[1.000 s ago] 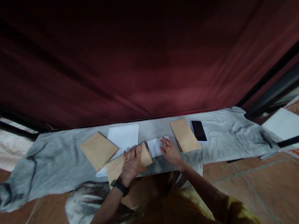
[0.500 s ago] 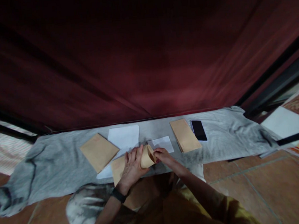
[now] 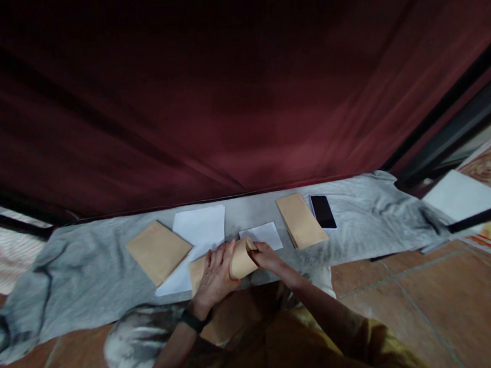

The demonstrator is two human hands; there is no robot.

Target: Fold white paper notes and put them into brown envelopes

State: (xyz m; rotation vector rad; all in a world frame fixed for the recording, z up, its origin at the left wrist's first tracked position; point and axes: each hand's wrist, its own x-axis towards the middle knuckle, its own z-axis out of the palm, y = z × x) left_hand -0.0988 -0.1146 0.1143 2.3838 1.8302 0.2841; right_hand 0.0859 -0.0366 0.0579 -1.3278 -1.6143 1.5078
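A brown paper envelope (image 3: 240, 263) lies in front of me, its right end bulging up into a rounded opening. My left hand (image 3: 217, 275) rests across it, fingers stretched out and flat, pressing it down. At the raised end, my right hand (image 3: 265, 256) is closed on the envelope's edge; its fingertips are partly hidden at the opening. Just beyond that hand lies a small white paper slip (image 3: 267, 235). White paper sheets (image 3: 200, 225) lie behind and to the left of my left hand, with another brown envelope (image 3: 159, 251) overlapping them.
A grey cloth (image 3: 94, 277) covers the long, narrow surface. To the right are a stack of brown envelopes (image 3: 302, 220) and a phone (image 3: 323, 211) with a dark screen. A dark red curtain (image 3: 240, 121) hangs behind, and black bars (image 3: 449, 103) run at the side.
My right hand has moved slightly in against the envelope's opening, and its fingertips are more hidden. The envelope has shifted a little under my left hand. The view has tilted slightly.
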